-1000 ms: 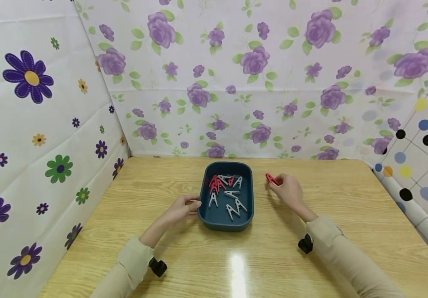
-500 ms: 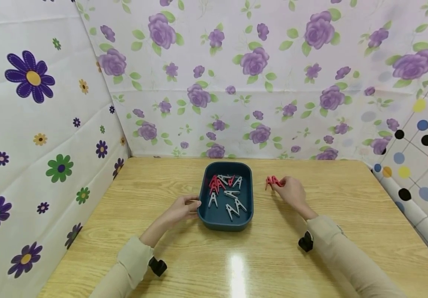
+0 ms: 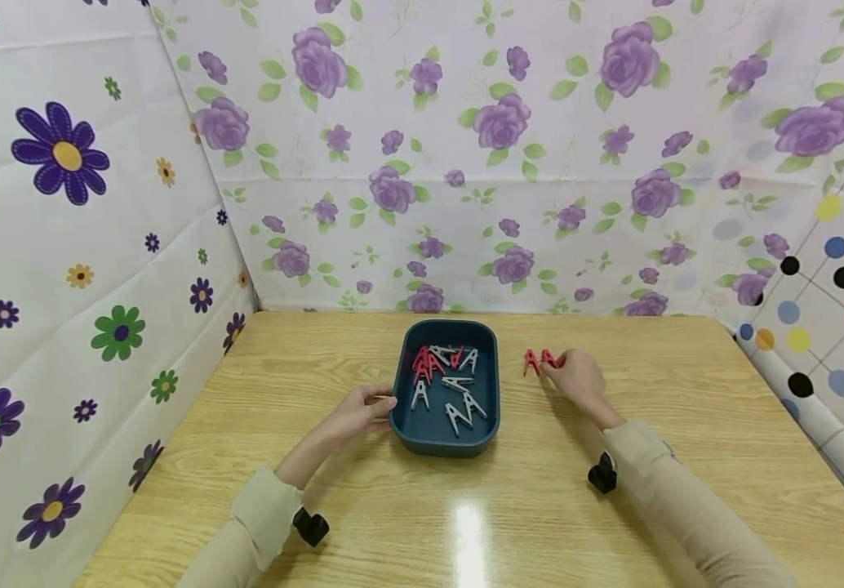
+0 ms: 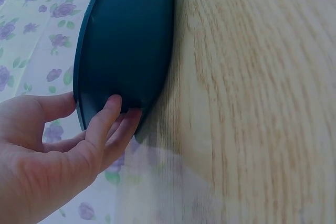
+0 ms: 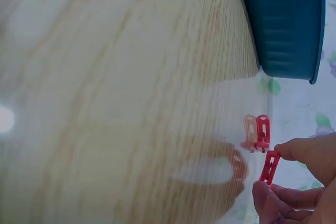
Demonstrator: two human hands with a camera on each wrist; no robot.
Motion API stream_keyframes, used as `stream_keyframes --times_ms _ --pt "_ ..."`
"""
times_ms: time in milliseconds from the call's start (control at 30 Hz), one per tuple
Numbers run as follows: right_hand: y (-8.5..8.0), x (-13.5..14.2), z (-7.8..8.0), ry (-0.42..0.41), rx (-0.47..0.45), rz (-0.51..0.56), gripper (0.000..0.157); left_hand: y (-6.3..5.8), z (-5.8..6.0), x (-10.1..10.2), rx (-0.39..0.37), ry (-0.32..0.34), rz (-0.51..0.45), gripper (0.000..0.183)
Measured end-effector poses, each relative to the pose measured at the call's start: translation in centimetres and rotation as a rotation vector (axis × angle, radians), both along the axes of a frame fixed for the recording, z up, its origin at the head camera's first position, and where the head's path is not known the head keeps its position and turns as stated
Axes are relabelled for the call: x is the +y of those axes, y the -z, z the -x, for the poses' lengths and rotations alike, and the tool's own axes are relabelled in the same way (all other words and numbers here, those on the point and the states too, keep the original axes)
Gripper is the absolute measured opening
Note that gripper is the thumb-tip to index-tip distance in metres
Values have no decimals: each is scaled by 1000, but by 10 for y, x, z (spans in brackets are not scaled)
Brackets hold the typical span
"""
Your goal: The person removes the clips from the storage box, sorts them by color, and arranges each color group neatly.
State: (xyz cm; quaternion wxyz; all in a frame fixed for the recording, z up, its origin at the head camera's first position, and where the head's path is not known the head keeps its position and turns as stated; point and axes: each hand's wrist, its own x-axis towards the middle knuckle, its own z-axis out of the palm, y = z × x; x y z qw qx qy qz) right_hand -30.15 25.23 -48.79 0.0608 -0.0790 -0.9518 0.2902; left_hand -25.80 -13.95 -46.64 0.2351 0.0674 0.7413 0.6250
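Note:
A dark blue plastic bin (image 3: 446, 447) stands on the table, with several red clothespins (image 3: 422, 363) and grey clothespins (image 3: 457, 382) lying loose inside. At its left side, my left hand (image 3: 358, 412) holds the bin, the thumb up at the rim and the bent fingers (image 4: 107, 116) against the outer wall. To the right of the bin, one red clothespin (image 5: 263, 129) stands on the table. Just beside it my right hand (image 3: 576, 380) pinches a second red clothespin (image 5: 270, 167) between thumb and fingertips, close over the tabletop.
The light wooden table (image 3: 363, 514) ends at a floral cloth (image 3: 459, 212) at the back. More patterned cloths hang at the left (image 3: 99, 269) and right (image 3: 833, 327). Both sleeved forearms reach in from the front edge.
My right hand has moved slightly right, so one red clothespin now stands free to the left of the pinched one. The left hand and the bin have stayed put.

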Motion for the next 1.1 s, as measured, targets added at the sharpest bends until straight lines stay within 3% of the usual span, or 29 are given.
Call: stream_keyframes --times_ms 300,700,1100 --pt "-1 -2 0 12 -16 5 48 1 0 1 11 7 9 50" --pt "2 -1 2 23 -19 2 47 1 -1 1 15 7 6 50" --pt "-5 -1 1 -29 58 0 31 1 -1 0 10 7 -6 50"
